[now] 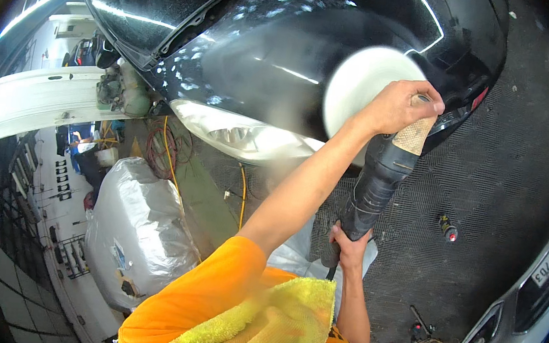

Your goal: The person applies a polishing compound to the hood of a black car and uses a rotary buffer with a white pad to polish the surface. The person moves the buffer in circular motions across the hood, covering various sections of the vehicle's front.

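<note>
A black polisher is held between my two hands, its round white pad against the black car's front fender. The pad's face looks smeared, as if turning. My left hand is closed over the tape-wrapped head end of the tool. Lower down, my right hand grips the rear of its body, where a cord comes off. Beside the pad lies the car's clear headlight. White specks dot the paint along the hood gap.
A yellow towel hangs over my front. To the left stands a bulky shape under silver sheeting, near a yellow hose. On the dark floor at right lies a small bottle; a silver car is beyond.
</note>
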Available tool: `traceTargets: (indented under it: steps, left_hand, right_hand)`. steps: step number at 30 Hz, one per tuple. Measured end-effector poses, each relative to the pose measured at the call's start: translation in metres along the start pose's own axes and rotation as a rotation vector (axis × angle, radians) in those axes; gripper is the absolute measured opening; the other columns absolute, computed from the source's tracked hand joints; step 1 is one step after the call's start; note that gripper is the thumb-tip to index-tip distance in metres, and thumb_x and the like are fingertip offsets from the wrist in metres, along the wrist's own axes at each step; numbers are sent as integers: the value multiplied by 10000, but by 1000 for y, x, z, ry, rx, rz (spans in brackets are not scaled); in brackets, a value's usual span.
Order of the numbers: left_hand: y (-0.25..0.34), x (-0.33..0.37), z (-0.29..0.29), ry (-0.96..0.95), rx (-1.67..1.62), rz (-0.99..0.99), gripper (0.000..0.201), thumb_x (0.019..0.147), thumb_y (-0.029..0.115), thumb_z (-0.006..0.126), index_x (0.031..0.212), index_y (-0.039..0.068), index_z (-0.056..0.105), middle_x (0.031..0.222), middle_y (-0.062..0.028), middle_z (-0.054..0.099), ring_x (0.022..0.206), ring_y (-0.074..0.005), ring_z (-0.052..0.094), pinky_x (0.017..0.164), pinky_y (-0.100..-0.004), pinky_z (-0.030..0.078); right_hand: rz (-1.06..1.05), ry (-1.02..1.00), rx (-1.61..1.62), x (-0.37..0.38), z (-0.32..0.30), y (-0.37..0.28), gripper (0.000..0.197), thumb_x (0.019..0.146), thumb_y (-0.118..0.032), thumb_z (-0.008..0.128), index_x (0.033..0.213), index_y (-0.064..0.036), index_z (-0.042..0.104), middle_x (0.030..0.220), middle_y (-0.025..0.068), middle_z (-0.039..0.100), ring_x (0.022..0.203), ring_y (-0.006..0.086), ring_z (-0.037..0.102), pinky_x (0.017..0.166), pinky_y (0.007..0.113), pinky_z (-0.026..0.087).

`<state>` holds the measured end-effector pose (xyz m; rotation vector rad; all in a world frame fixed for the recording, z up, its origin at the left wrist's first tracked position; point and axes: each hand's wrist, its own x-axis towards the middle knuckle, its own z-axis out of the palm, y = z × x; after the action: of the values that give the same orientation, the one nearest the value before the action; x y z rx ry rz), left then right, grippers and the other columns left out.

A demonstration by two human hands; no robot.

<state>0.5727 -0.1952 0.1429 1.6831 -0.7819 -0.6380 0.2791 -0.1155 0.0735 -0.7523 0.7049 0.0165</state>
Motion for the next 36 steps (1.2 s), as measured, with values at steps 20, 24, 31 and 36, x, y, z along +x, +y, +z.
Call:
traceTargets:
  steps: [20, 24, 31, 36]
  left_hand:
    - [21, -258, -385, 629, -201, -50, 279, 968, 191, 509, 1040, -62, 601, 1046, -203, 651, 925, -302, 666, 873, -387, 534]
    - [16, -268, -374, 622, -165, -67, 294, 972, 205, 487, 1019, -59, 606, 1043, -196, 646, 924, -303, 672, 849, -378, 536]
    - [9, -181, -222, 201, 146, -129, 311, 936, 286, 547, 905, 50, 747, 890, -67, 700, 858, -173, 642, 803, -315, 488]
    - [-4, -129, -98, -52, 85, -8, 224, 893, 206, 622, 872, 19, 744, 842, -79, 748, 820, -160, 693, 800, -303, 525]
  right_hand:
    - [-48, -374, -452, -30, 287, 76, 976, 717, -178, 801, 1508, -69, 240, 1397, 257, 485, 1298, 381, 495, 1074, 402, 394]
    - [-55, -327, -451, -40, 284, 83, 973, 707, -174, 794, 1509, -76, 253, 1416, 263, 471, 1300, 390, 495, 1071, 409, 399]
    - [-369, 117, -472, -62, 213, 135, 916, 697, -79, 787, 1463, -16, 290, 1189, 179, 580, 988, 306, 620, 877, 385, 509]
    - [-56, 149, 107, -62, 167, 137, 784, 734, 24, 745, 1389, -82, 328, 948, 104, 614, 723, 191, 625, 628, 319, 534]
